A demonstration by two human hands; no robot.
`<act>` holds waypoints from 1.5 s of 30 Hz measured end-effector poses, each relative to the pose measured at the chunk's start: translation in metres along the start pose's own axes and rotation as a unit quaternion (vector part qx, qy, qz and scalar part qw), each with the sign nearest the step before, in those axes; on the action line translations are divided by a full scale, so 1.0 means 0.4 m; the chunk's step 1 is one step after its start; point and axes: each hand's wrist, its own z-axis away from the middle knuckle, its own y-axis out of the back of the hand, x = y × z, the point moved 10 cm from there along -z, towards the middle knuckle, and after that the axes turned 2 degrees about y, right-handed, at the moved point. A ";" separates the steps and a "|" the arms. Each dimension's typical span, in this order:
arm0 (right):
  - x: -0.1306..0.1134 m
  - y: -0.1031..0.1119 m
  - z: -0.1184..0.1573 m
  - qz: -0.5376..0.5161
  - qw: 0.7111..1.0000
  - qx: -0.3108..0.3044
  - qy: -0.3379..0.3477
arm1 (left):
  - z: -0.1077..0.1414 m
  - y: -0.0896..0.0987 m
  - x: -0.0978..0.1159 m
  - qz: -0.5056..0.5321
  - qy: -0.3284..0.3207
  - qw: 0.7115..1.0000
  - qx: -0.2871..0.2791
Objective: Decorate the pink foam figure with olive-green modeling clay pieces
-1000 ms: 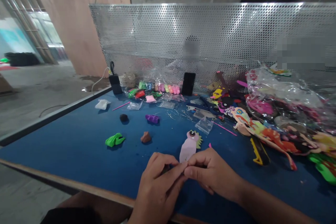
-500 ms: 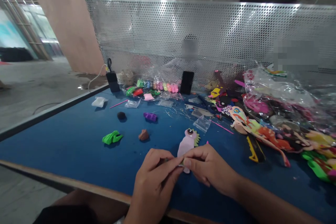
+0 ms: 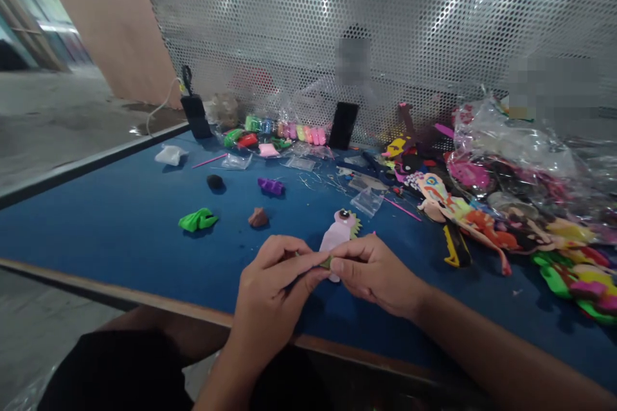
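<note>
Between the fingertips of both hands is a small olive-green piece of modelling clay [image 3: 327, 263], mostly hidden by the fingers. My left hand [image 3: 270, 289] pinches it from one side, and my right hand [image 3: 380, 276] has thumb and forefinger closed on the other. Just beyond them a pale pink clay figure [image 3: 336, 237] lies on the blue table [image 3: 125, 231], with one big dark eye and a yellow-green jagged crest; its lower part is partly covered by my fingers. Lumps of brown clay [image 3: 258, 218], green clay [image 3: 198, 220], purple clay [image 3: 270, 187] and black clay [image 3: 214, 182] lie to the left.
A yellow-and-black utility knife [image 3: 456, 246] lies right of my right hand, near a heap of colourful clay pieces [image 3: 486, 231] and plastic bags [image 3: 525, 141]. A dark phone [image 3: 344, 125] leans at the back before a perforated metal panel [image 3: 270, 19]. Someone sits behind the panel.
The camera view has tilted downward, so the table and hands appear higher in the picture. Both hands keep their pinch, and a bit more of the olive-green clay shows.
</note>
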 end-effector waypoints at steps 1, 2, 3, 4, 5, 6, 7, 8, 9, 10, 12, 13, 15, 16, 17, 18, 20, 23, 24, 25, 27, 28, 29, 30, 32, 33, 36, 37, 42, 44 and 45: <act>-0.003 -0.003 0.001 -0.002 1.000 -0.007 0.006 | -0.001 0.001 0.000 0.003 0.001 1.000 0.001; -0.006 -0.005 0.002 -0.005 1.000 -0.011 0.012 | -0.001 0.002 0.001 0.004 0.003 1.000 0.003; -0.008 -0.006 0.003 -0.008 1.000 -0.012 0.016 | -0.002 0.003 0.001 0.006 0.006 1.000 0.003; -0.010 -0.006 0.003 -0.009 1.000 -0.010 0.018 | -0.002 0.002 0.001 0.007 0.009 1.000 0.001; -0.010 -0.005 0.003 -0.007 1.000 -0.008 0.018 | -0.003 0.002 0.001 0.007 0.009 1.000 0.000; -0.010 -0.003 0.002 -0.003 1.000 -0.005 0.015 | -0.002 0.002 0.002 0.007 0.009 1.000 -0.003; -0.010 -0.002 0.002 0.001 1.000 -0.001 0.013 | -0.002 0.002 0.002 0.007 0.007 1.000 -0.004; -0.010 0.000 0.002 0.003 1.000 0.003 0.011 | -0.002 0.003 0.002 0.005 0.006 1.000 -0.003; -0.011 0.002 0.002 0.005 1.000 0.007 0.010 | -0.001 0.004 0.001 0.004 0.006 1.000 -0.002; -0.012 0.003 0.002 0.005 1.000 0.009 0.009 | 0.000 0.006 0.000 0.005 0.006 1.000 -0.001; -0.013 0.004 0.002 0.006 1.000 0.011 0.005 | 0.000 0.006 -0.002 0.010 0.007 1.000 -0.003; -0.013 0.003 0.002 0.009 1.000 0.011 0.003 | -0.001 0.005 -0.003 0.013 0.006 1.000 -0.006; -0.012 0.001 0.001 0.014 1.000 0.011 -0.004 | -0.002 0.002 -0.003 0.016 0.006 1.000 -0.016; -0.013 0.000 0.000 0.014 1.000 0.011 -0.004 | -0.002 0.001 -0.003 0.014 0.006 1.000 -0.020; -0.014 0.001 -0.001 0.012 1.000 0.013 -0.001 | -0.003 0.000 -0.003 0.011 0.007 1.000 -0.022; -0.015 0.002 -0.001 0.007 1.000 0.017 0.003 | -0.002 0.001 -0.003 0.008 0.008 1.000 -0.021; -0.017 0.008 -0.002 -0.010 0.999 0.027 0.016 | -0.002 0.003 -0.005 0.004 0.014 1.000 -0.016; -0.014 0.010 -0.002 -0.035 0.999 0.031 0.027 | -0.001 0.006 -0.007 0.009 0.018 1.000 -0.006; -0.013 0.008 -0.002 -0.043 0.998 0.027 0.027 | -0.002 0.005 -0.005 0.010 0.015 1.000 -0.007; -0.011 0.005 -0.002 -0.051 0.998 0.024 0.025 | -0.002 0.003 -0.003 0.011 0.011 1.000 -0.010; -0.006 0.001 -0.003 -0.066 0.997 0.021 0.017 | -0.004 -0.001 0.001 0.013 0.005 1.000 -0.018; -0.004 -0.001 -0.004 -0.072 0.997 0.022 0.011 | -0.004 -0.002 0.002 0.013 0.003 1.000 -0.020; -0.001 -0.001 -0.004 -0.077 0.997 0.025 0.005 | -0.005 -0.002 0.003 0.013 0.002 1.000 -0.021; 0.002 -0.002 -0.005 -0.080 0.996 0.027 -0.001 | -0.005 -0.001 0.003 0.012 0.002 1.000 -0.022; 0.005 -0.004 -0.005 -0.078 0.997 0.028 -0.009 | -0.003 -0.001 0.005 0.008 -0.001 1.000 -0.022; 0.005 -0.005 -0.004 -0.074 0.997 0.027 -0.010 | -0.002 -0.001 0.006 0.006 -0.002 1.000 -0.022; 0.002 -0.007 -0.001 -0.065 0.998 0.026 -0.006 | 0.000 0.001 0.006 0.001 -0.003 1.000 -0.017; 0.001 -0.007 0.000 -0.064 0.998 0.028 -0.004 | 0.000 0.001 0.004 -0.001 0.000 1.000 -0.016; -0.001 -0.004 0.001 -0.052 0.998 0.032 0.001 | -0.001 -0.006 0.002 0.003 0.004 1.000 -0.023; 0.000 -0.005 0.000 -0.049 0.998 0.030 -0.002 | -0.001 -0.006 0.005 0.008 0.004 1.000 -0.027; -0.001 -0.005 -0.001 -0.050 0.998 0.031 -0.002 | 0.000 -0.006 0.006 0.008 0.005 1.000 -0.028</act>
